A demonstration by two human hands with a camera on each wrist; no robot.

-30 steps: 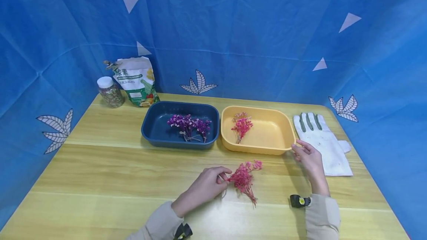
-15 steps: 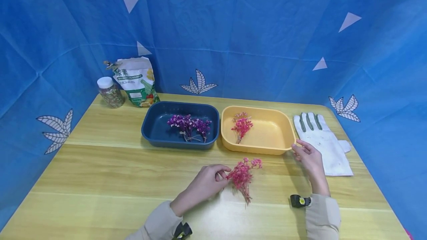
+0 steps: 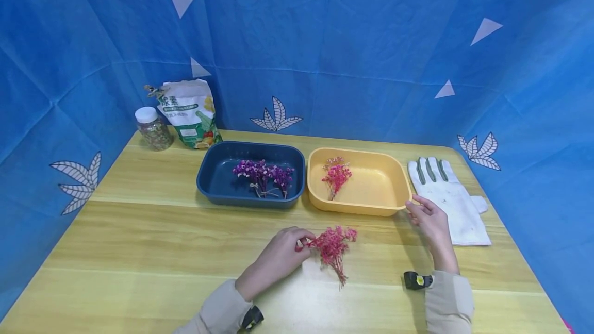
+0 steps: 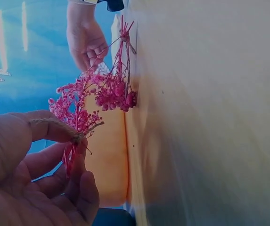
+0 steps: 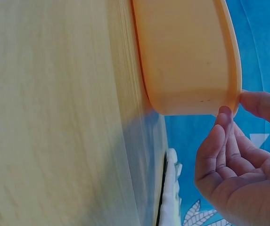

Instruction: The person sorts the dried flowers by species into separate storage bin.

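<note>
My left hand (image 3: 278, 256) pinches a small bunch of pink dried flowers (image 4: 78, 113) by its stems, tied with twine, just above the table. Another pink bunch (image 4: 118, 89) lies against its blossoms, stems pointing toward me; from the head, the two merge into one pink cluster (image 3: 334, 246). At the front right corner of the yellow tray (image 3: 359, 207), my right hand (image 3: 429, 220) holds the rim between thumb and fingers (image 5: 224, 125). Inside that tray, at its left, lie pink flowers (image 3: 337, 175). Purple flowers (image 3: 264, 174) lie in the dark blue tray (image 3: 209, 197).
A white glove (image 3: 452, 205) with green finger stripes lies right of the yellow tray. At the back left stand a white-lidded jar (image 3: 155, 130) and a white and green bag (image 3: 187, 112). Blue cloth (image 3: 297, 50) hangs behind the wooden table (image 3: 153, 251).
My left hand has shifted slightly left with its bunch, and the pink cluster has moved left too, its loose stems swinging leftward. My right hand and both trays stay where they were.
</note>
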